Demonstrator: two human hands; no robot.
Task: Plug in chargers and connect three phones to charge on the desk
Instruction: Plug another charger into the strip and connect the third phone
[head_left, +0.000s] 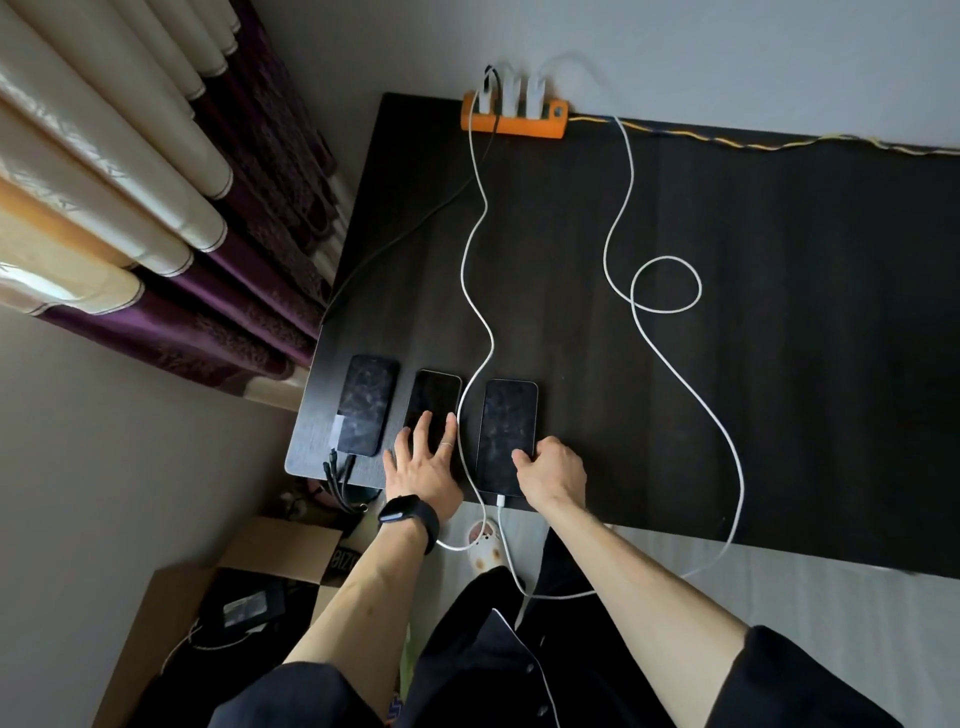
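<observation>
Three phones lie side by side at the near left corner of a dark desk (779, 312), screens dark, as a person leans over them from above. The left hand (423, 462), a black watch (408, 514) on its wrist, rests flat and released with fingers spread on the lower end of the middle phone (434, 397). The right hand (553, 470) is curled around the lower right edge of the right phone (506, 431), gripping it by thumb and fingers, forearm reaching in low from the near side.

A white plug (500, 500) sits in the right phone's bottom port. The left phone (363, 405) has a dark multi-head cable (340, 478) at its near end. At the far edge, an orange power strip (514, 117) carries three white chargers (511, 93), and two white cables (480, 312) snake across the desk towards the phones.

The job looks nearly done; whether the middle phone is connected cannot be told, since the hand covers its port. To finish well, each phone is best held firm against the desk while its plug is pressed straight in, not at an angle, with the cable slack kept clear of the edge so nothing drags a phone off.
</observation>
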